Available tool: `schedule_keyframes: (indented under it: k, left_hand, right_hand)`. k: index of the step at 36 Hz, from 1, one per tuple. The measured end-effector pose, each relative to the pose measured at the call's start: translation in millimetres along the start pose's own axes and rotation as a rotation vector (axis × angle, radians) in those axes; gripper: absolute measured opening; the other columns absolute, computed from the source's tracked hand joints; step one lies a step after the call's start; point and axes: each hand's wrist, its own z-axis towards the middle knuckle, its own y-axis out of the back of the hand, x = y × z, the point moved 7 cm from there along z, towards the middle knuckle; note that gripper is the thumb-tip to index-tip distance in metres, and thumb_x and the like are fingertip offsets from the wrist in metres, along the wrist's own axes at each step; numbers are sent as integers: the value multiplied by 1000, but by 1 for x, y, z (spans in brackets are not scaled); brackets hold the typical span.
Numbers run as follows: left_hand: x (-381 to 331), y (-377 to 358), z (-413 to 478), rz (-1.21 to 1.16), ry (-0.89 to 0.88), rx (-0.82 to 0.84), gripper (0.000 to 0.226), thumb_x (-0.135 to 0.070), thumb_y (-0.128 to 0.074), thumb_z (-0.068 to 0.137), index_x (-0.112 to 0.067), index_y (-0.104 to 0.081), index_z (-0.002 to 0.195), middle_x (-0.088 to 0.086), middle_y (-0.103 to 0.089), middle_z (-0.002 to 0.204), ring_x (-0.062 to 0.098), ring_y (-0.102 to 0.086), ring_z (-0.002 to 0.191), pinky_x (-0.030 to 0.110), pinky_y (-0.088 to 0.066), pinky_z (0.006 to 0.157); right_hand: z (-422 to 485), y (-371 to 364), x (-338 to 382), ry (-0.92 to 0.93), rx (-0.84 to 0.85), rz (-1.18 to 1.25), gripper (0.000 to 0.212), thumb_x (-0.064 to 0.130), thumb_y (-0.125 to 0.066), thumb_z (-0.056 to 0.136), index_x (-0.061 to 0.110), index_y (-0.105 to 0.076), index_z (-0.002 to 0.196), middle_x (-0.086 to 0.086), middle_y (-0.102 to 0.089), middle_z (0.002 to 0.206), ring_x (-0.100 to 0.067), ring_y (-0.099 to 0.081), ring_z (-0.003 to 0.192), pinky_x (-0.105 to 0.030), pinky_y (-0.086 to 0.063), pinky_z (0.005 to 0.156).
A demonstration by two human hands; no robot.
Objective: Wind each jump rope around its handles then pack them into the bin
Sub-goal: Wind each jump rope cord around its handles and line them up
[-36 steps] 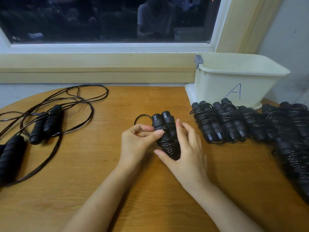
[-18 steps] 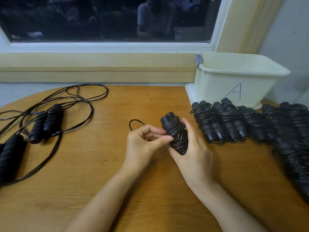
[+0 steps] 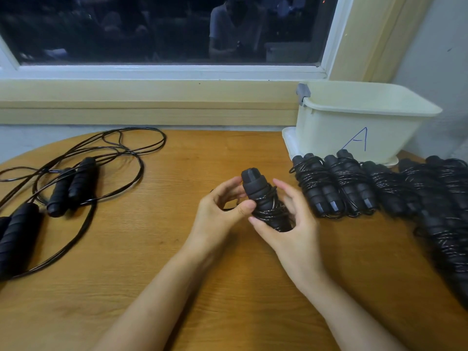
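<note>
Black jump rope bundle in hand (image 3: 263, 198): is being held just above the round wooden table (image 3: 177, 287), near its middle, with the two foam handles side by side and most of the thin cord already wrapped round them.
Left hand (image 3: 220, 214): is being closed on the last short loop of cord, with the thumb being pressed against the bundle.
Right hand (image 3: 291, 224): is being curled round the lower end of the bundle, which is being grasped there.
Wound bundles (image 3: 349, 183): are being stored in a row on the right of the table, just in front of the bin. Five are being counted across the far row, and more are lying in the blurred near-right heap, where the number cannot be told.
Unwound black ropes (image 3: 73, 183): two are being counted on the left, their cords loose and tangled.
Cream plastic bin marked A (image 3: 329, 133): one, at the far right. Its inside is being hidden by its own wall, so its contents cannot be told.
Progress: winding is being judged mostly done. The tuck of this cord, two loose ropes and seemingly all the packing are being left.
</note>
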Motion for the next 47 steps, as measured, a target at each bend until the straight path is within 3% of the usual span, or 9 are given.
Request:
schedule_keyframes:
  k: [7, 11, 18, 21, 26, 35, 39, 41, 47]
  left_hand:
    - [-7, -15, -6, 14, 18, 172, 36, -21, -61, 86, -11, -64, 121, 6, -70, 122, 18, -63, 118, 27, -48, 100]
    - [-7, -15, -7, -19, 12, 146, 34, -22, -62, 85, -10, -66, 116, 5, -73, 114, 19, -66, 112, 28, -50, 97]
    - [-13, -8, -6, 23, -35, 77, 27, -26, -76, 81, -16, -71, 106, 3, -75, 107, 19, -69, 107, 29, -53, 92]
    - [-18, -7, -7, 30, -32, 70, 25, -23, -75, 78, -18, -72, 103, -1, -76, 104, 13, -70, 103, 29, -49, 94]
    - [-20, -2, -7, 69, -42, 48, 25, -35, -78, 72, -28, -79, 96, -3, -76, 103, 12, -69, 104, 55, -24, 118]
    - [-31, -2, -10, 17, -1, -1, 16, -22, -75, 73, -16, -77, 87, -6, -77, 88, 0, -70, 86, 42, -15, 123]
    - [-32, -1, -10, -82, 33, -37, 14, -9, -71, 71, -4, -74, 84, -1, -76, 75, 3, -69, 71, 20, -51, 86]
    - [-31, 0, -9, -110, 40, -52, 16, -7, -70, 70, 0, -72, 85, 0, -75, 73, 3, -69, 68, 12, -51, 66]
    - [-30, 4, -8, -85, 50, -123, 26, -17, -75, 63, -6, -74, 86, 0, -76, 78, 3, -71, 74, 11, -50, 65]
  right_hand:
    - [2, -2, -3, -20, 67, 47, 71, 43, -81, 70, 41, -53, 135, 3, -61, 132, -13, -58, 125, -39, -49, 103]
    - [5, 1, 7, 95, 31, -125, 71, 49, -75, 73, 28, -56, 138, 11, -54, 132, -11, -53, 126, -19, -44, 100]
    - [6, 4, 12, 111, 37, -120, 76, 45, -81, 69, 25, -56, 138, 14, -69, 115, -4, -64, 108, -10, -44, 90]
    - [7, 4, 8, 53, 79, -32, 74, 47, -77, 71, 26, -55, 139, 15, -68, 121, -6, -62, 115, -19, -47, 97]
    - [7, 2, 0, -73, 142, 81, 73, 44, -78, 72, 30, -54, 139, 19, -65, 128, -5, -57, 125, -36, -47, 105]
    - [9, 0, 6, -199, 219, 346, 50, 16, -70, 79, 16, -62, 127, 3, -74, 114, -11, -67, 109, -20, -52, 85]
    - [9, -2, -1, -284, 255, 437, 51, 19, -73, 80, 16, -62, 130, -4, -72, 117, -19, -67, 110, -27, -54, 86]
    - [9, -2, -3, -318, 251, 472, 60, 20, -74, 78, 19, -56, 136, -3, -71, 120, -19, -67, 112, -26, -55, 85]
    - [10, 2, -1, -165, 115, 327, 64, 36, -80, 80, 33, -53, 137, 4, -63, 133, -15, -60, 123, -32, -52, 97]
